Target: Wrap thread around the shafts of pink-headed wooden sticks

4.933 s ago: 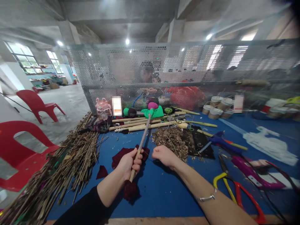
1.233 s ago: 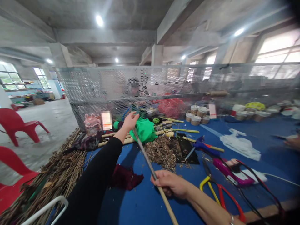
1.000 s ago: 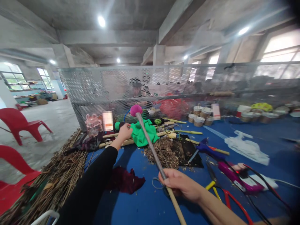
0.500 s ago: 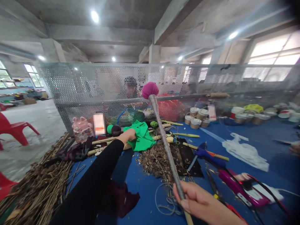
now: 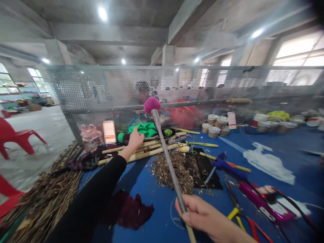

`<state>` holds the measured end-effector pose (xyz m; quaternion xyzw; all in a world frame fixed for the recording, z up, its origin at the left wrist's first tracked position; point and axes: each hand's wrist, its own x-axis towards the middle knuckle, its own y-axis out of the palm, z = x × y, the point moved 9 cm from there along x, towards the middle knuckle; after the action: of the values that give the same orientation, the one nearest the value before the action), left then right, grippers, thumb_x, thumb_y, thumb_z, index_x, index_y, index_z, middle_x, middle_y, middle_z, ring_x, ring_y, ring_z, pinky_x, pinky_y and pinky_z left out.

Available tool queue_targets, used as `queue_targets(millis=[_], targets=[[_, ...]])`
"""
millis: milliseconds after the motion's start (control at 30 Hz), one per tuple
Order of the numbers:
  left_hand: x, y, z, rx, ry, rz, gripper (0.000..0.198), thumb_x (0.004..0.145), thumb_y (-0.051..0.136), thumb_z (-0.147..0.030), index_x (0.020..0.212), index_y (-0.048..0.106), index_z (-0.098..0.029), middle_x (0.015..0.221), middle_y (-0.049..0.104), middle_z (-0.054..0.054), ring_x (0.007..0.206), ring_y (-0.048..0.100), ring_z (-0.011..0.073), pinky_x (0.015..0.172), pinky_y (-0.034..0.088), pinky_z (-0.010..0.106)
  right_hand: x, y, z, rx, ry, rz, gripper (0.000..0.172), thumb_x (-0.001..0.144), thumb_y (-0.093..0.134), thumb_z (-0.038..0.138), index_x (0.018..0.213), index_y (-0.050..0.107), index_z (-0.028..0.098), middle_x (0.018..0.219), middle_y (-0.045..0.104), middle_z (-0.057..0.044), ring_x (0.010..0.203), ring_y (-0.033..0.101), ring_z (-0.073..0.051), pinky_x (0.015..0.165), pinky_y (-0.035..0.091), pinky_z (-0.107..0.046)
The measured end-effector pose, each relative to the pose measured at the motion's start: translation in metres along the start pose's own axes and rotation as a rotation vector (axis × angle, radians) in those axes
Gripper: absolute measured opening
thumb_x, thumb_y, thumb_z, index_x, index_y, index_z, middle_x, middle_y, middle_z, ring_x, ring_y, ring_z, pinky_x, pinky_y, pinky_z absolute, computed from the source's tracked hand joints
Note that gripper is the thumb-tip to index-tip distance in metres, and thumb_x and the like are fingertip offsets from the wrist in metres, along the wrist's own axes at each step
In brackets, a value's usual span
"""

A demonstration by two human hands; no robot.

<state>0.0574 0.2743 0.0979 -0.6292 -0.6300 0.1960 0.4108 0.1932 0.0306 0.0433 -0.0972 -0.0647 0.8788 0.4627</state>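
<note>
My right hand (image 5: pixel 199 212) is closed round the lower part of a long stick (image 5: pixel 165 150), wrapped in grey for most of its length with bare pale wood at the bottom. A round magenta fabric-covered head (image 5: pixel 152 105) tops the stick, which leans up and to the left. My left hand (image 5: pixel 135 139) reaches over the pale wooden sticks (image 5: pixel 144 154), at the near edge of a crumpled green cloth (image 5: pixel 146 129). One finger points up against the cloth; the other fingers are partly hidden. A brown heap of chips (image 5: pixel 173 170) lies beneath the grey stick.
A perforated metal screen (image 5: pixel 101 87) stands along the table's back. Dark twigs (image 5: pixel 43 199) line the left edge. A maroon cloth (image 5: pixel 131 209) lies in front. On the right are pliers (image 5: pixel 236 206), a purple tool (image 5: pixel 268 200), a white plastic bag (image 5: pixel 269 160) and several small pots (image 5: pixel 214 131).
The green cloth has gone from hanging in my left hand to lying farther back on the pile. The magenta head has shifted left and down with the stick in my right hand.
</note>
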Motion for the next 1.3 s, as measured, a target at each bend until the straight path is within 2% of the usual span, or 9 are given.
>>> queue_targets(millis=[133, 300, 433, 567, 733, 933, 1100, 1233, 1300], targets=[[-0.06, -0.002, 0.012, 0.225, -0.035, 0.154, 0.028, 0.076, 0.056, -0.032, 0.092, 0.061, -0.01, 0.098, 0.061, 0.013, 0.097, 0.054, 0.0257, 0.085, 0.041, 0.039, 0.021, 0.021, -0.008, 0.198, -0.005, 0.05, 0.031, 0.07, 0.055, 0.045, 0.072, 0.044, 0.016, 0.054, 0.031, 0.006, 0.046, 0.023, -0.006, 0.041, 0.017, -0.019], [-0.156, -0.01, 0.056, 0.385, -0.2, 0.33, 0.033, 0.04, 0.079, -0.025, 0.064, 0.065, -0.008, 0.083, 0.064, 0.025, 0.085, 0.058, 0.0416, 0.073, 0.043, 0.047, 0.052, 0.037, -0.004, 0.369, -0.028, 0.093, 0.023, 0.072, 0.055, 0.036, 0.073, 0.042, 0.018, 0.046, 0.025, 0.01, 0.036, 0.016, -0.004, 0.034, 0.009, -0.018], [-0.204, -0.009, 0.074, 0.309, -0.205, 0.357, 0.014, 0.053, 0.07, -0.025, 0.059, 0.062, -0.015, 0.076, 0.066, 0.016, 0.079, 0.061, 0.0336, 0.07, 0.044, 0.039, 0.078, 0.041, 0.008, 0.375, -0.068, 0.097, 0.02, 0.072, 0.055, 0.033, 0.072, 0.042, 0.018, 0.045, 0.026, 0.01, 0.036, 0.015, -0.004, 0.033, 0.009, -0.017], [-0.196, 0.0, 0.076, 0.151, -0.188, 0.256, 0.016, 0.07, 0.054, -0.026, 0.057, 0.057, -0.016, 0.071, 0.064, 0.011, 0.076, 0.061, 0.0231, 0.07, 0.042, 0.03, 0.098, 0.047, 0.009, 0.384, -0.109, 0.066, 0.021, 0.071, 0.055, 0.034, 0.072, 0.041, 0.018, 0.042, 0.025, 0.011, 0.034, 0.015, -0.003, 0.031, 0.01, -0.017], [-0.163, 0.016, 0.067, -0.102, -0.251, 0.075, 0.031, 0.085, 0.028, -0.035, 0.086, 0.052, -0.014, 0.071, 0.06, 0.006, 0.059, 0.056, 0.0136, 0.057, 0.042, 0.024, 0.096, 0.052, -0.007, 0.326, -0.091, 0.02, 0.021, 0.07, 0.053, 0.035, 0.07, 0.04, 0.019, 0.041, 0.029, 0.011, 0.032, 0.017, -0.003, 0.03, 0.01, -0.017], [-0.211, 0.022, 0.036, -0.472, -0.285, 0.161, 0.058, 0.08, 0.014, -0.06, 0.085, 0.05, -0.014, 0.065, 0.057, 0.005, 0.056, 0.055, 0.0158, 0.052, 0.042, 0.028, 0.088, 0.043, -0.022, 0.278, -0.048, -0.075, 0.02, 0.07, 0.05, 0.037, 0.07, 0.042, 0.018, 0.044, 0.03, 0.01, 0.035, 0.02, -0.004, 0.034, 0.014, -0.018], [-0.241, -0.01, -0.004, 0.114, -0.045, 0.0, 0.046, 0.07, 0.048, -0.057, 0.094, 0.058, -0.02, 0.116, 0.051, 0.01, 0.114, 0.038, 0.0299, 0.095, 0.024, 0.048, 0.097, 0.034, -0.019, 0.261, -0.143, -0.134, 0.019, 0.066, 0.053, 0.033, 0.067, 0.046, 0.016, 0.057, 0.044, 0.004, 0.053, 0.039, -0.009, 0.051, 0.032, -0.021], [-0.227, 0.003, 0.01, 0.244, -0.046, 0.144, 0.042, 0.084, 0.029, -0.046, 0.106, 0.054, -0.021, 0.102, 0.057, 0.009, 0.097, 0.053, 0.0217, 0.084, 0.037, 0.034, 0.097, 0.017, -0.022, 0.145, -0.15, -0.218, 0.017, 0.069, 0.05, 0.033, 0.067, 0.046, 0.016, 0.055, 0.041, 0.004, 0.051, 0.035, -0.009, 0.05, 0.029, -0.021], [-0.217, 0.01, 0.027, 0.287, -0.095, 0.197, 0.039, 0.082, 0.037, -0.043, 0.113, 0.05, -0.023, 0.097, 0.059, 0.008, 0.087, 0.057, 0.0204, 0.075, 0.041, 0.03, 0.095, 0.011, -0.023, 0.13, -0.148, -0.236, 0.017, 0.07, 0.051, 0.033, 0.067, 0.045, 0.017, 0.054, 0.038, 0.005, 0.05, 0.033, -0.008, 0.048, 0.027, -0.021]])
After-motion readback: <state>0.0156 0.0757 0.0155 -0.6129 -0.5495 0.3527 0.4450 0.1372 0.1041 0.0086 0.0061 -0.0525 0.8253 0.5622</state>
